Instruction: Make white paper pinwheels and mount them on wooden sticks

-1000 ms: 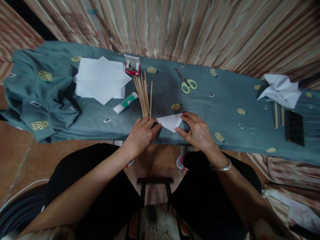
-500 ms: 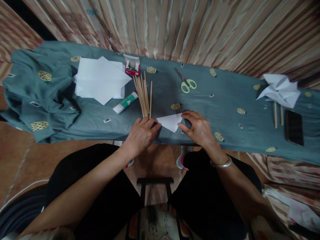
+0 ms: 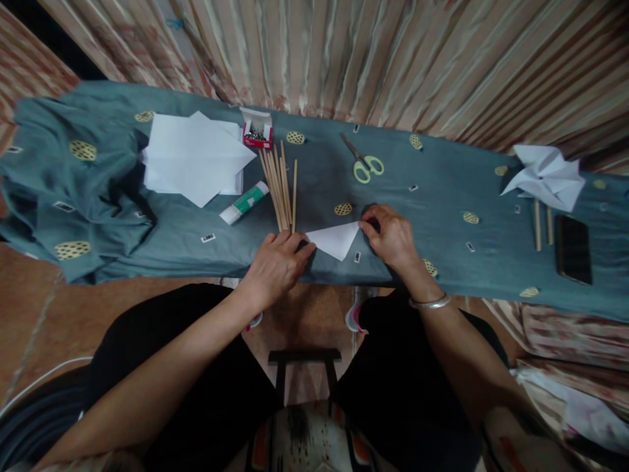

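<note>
A white sheet of paper folded into a triangle (image 3: 335, 240) lies near the front edge of the cloth-covered table. My left hand (image 3: 279, 265) has its fingers closed on the triangle's left corner. At the right corner, thumb and forefinger of my right hand (image 3: 390, 237), with a silver bangle on the wrist, pinch the paper's tip. Just beyond my left hand lie several thin wooden sticks (image 3: 281, 190). A green and white glue stick (image 3: 244, 203) rests to their left. Scissors (image 3: 362, 160) with pale green handles lie farther back.
To the left, white paper sheets (image 3: 196, 157) are stacked beside a small red box (image 3: 257, 134) of metal pins. A white paper pinwheel (image 3: 543, 177), two sticks (image 3: 537, 226) and a phone (image 3: 573, 249) sit at the right. Pleated curtains (image 3: 314, 59) hang behind the table.
My right thumb has moved up from the triangle's lower edge to its right tip, where it meets the forefinger. My left hand stays in place at the left corner.
</note>
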Available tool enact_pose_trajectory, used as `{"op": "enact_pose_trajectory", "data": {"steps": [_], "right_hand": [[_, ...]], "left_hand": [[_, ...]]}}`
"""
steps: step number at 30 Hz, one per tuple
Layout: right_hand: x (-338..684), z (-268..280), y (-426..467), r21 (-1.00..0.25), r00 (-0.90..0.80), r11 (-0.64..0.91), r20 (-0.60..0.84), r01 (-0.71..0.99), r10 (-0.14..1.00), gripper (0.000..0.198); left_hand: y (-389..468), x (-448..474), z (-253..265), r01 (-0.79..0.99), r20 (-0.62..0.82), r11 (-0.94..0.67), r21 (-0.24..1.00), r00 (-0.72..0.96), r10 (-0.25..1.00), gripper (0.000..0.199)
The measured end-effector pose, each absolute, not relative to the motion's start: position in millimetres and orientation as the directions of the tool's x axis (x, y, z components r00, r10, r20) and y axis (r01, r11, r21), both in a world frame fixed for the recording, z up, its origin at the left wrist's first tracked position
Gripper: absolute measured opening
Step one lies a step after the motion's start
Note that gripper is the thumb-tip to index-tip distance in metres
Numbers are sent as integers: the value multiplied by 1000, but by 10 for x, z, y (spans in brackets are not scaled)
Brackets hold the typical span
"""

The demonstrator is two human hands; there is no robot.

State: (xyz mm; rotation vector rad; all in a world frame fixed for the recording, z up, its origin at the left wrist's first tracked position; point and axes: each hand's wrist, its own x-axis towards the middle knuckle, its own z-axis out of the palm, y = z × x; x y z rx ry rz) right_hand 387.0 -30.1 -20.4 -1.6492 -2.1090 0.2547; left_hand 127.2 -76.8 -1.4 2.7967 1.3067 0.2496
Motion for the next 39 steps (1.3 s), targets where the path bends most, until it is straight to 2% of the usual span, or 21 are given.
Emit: {"op": "enact_pose_trajectory", "data": {"steps": [7,15,20,27,33,39], "right_hand": [[3869,-184,-270,-386,-182,255,216,886,959,11],[3858,-193,-272,-342,-198,272,235,900,952,18],[3885,-154,-295,-352,-234,288,189,891,954,17],[3930,-108,-320,-387,-302,335,144,859,942,42],[3963,-110,-237,-411,-286,317,137,854,948,17],[3937,-172,-153,-377,-235,289,181,880,955,10]], "left_hand": [[-765,1276,3,764,85,-637,106,631,771,28],[-763,1284,-15,760,120,-635,141,623,773,27],[-761,1290,2,767,92,-625,145,619,780,26],[-766,1290,-3,765,98,-630,130,623,776,28],[-766,1288,6,768,95,-631,111,624,776,27],[-762,1294,16,771,76,-619,148,616,784,26]]}}
